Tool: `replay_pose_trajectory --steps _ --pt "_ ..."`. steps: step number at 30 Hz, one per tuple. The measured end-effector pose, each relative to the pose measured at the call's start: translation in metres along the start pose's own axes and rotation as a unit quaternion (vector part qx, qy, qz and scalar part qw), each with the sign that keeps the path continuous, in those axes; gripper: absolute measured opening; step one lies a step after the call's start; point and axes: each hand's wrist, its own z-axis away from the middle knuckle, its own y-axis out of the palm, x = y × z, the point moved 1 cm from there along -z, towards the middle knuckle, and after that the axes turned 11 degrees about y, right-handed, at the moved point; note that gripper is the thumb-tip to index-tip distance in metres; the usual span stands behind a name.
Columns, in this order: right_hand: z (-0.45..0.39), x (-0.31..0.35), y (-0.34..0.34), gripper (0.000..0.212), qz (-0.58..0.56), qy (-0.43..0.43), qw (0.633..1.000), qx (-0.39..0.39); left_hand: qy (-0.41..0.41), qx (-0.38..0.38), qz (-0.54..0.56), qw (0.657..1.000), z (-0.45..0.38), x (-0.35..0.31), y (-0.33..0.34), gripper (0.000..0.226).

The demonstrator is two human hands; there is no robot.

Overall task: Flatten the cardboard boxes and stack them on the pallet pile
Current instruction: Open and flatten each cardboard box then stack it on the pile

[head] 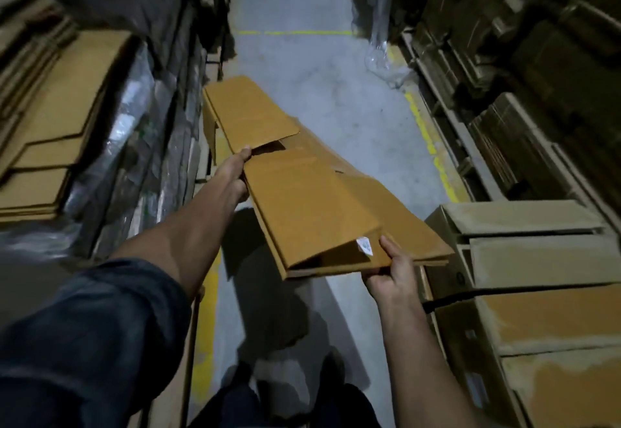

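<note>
A flattened brown cardboard box (302, 192) hangs in the air over the aisle floor, long side running from upper left to lower right, flaps spread at its far end. My left hand (235, 172) grips its left edge near the gap between two flaps. My right hand (389, 269) pinches the near right corner, thumb on top beside a small white sticker (364, 245). At the left, a pile of flattened cardboard sheets (50, 132) lies stacked at about chest height.
Upright boxes with closed flaps (524, 259) stand close on my right. Shelves of stacked cardboard (504, 75) line the right side. Plastic-wrapped goods (141, 118) line the left. The grey aisle floor (319, 68) with yellow lines runs ahead; loose clear plastic (383, 54) lies further on.
</note>
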Motion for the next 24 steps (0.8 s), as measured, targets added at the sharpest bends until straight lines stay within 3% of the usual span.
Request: replay_pose_trajectory --steps 3,6,11,17,21,24 --pt "0.008 0.019 0.019 0.014 -0.025 0.011 0.999 0.015 -0.003 0.032 -0.002 0.999 0.027 -0.01 0.016 0.028" --pt "0.005 0.033 0.035 0.021 -0.021 0.005 0.999 0.028 0.018 0.055 -0.037 0.998 0.04 -0.003 0.037 0.029" --pt "-0.003 0.056 0.064 0.032 -0.003 -0.015 1.0 -0.002 -0.018 0.046 -0.035 0.998 0.055 0.005 0.047 0.029" --pt "-0.011 0.061 0.096 0.045 0.026 -0.067 0.994 -0.084 0.091 0.033 -0.062 0.993 0.082 -0.004 0.039 0.02" --pt "-0.006 0.053 0.115 0.031 0.051 -0.089 0.985 -0.136 0.139 -0.002 -0.086 0.986 0.113 -0.003 0.025 0.015" --pt "-0.015 0.048 0.113 0.012 0.12 -0.094 0.983 -0.105 0.069 0.035 -0.035 0.996 0.116 0.017 0.016 0.014"
